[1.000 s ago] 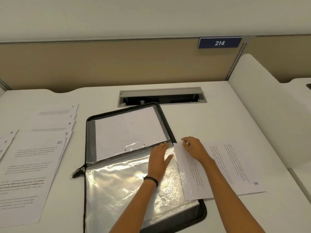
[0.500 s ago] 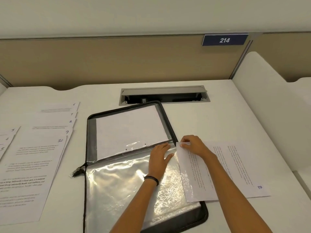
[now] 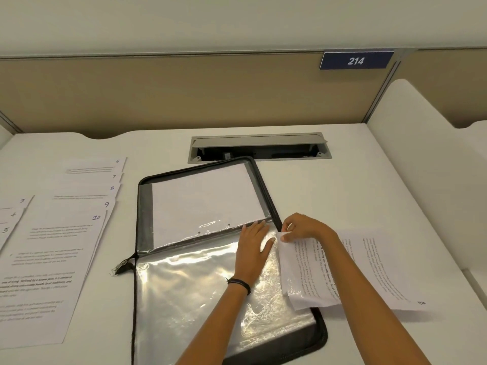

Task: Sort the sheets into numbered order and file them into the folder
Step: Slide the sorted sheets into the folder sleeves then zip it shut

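A black zip folder (image 3: 266, 191) lies open in the middle of the white desk, with one sheet filed in its far sleeve (image 3: 205, 201). My left hand (image 3: 253, 248) presses flat on the clear near sleeve (image 3: 189, 299) at its right side. My right hand (image 3: 303, 229) pinches the top corner of a printed sheet (image 3: 308, 275) whose left edge sits in the sleeve's opening. A sheet numbered 2 (image 3: 387, 275) lies on the desk to the right, partly under my right arm.
Numbered sheets 6 to 10 (image 3: 60, 248) lie fanned on the left of the desk, with sheets 3, 4 and 5 (image 3: 10, 219) at the far left edge. A grey cable hatch (image 3: 258, 147) sits behind the folder. A white divider (image 3: 427, 164) rises on the right.
My right hand has shifted the sheet's top corner slightly left, toward the sleeve opening. My left hand stays pressed on the sleeve.
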